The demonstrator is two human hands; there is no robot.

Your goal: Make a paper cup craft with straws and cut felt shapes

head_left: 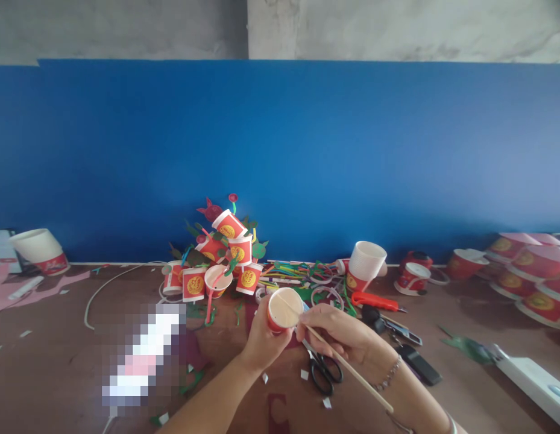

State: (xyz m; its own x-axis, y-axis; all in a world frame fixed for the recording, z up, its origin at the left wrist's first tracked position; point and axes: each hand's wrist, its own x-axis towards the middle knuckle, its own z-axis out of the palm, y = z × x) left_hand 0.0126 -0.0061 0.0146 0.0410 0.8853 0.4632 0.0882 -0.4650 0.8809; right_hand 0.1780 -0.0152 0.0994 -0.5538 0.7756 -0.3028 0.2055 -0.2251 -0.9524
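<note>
My left hand [260, 345] grips a small red paper cup [284, 309], tipped so its white bottom faces me. My right hand [340, 331] pinches a long thin wooden stick [352, 369] that lies across the cup's bottom and runs back along my right wrist. Both hands hover low over the brown table [58, 367], near its middle. Black-handled scissors [324, 371] lie on the table just under my right hand.
A pile of red cups with green and pink paper shapes [220, 259] leans on the blue wall. Coloured straws [293, 271], a white cup stack [364, 265], a red utility knife [377, 301], keys [388, 322] and more red cups [528, 271] lie to the right. A blurred patch [141, 355] sits left.
</note>
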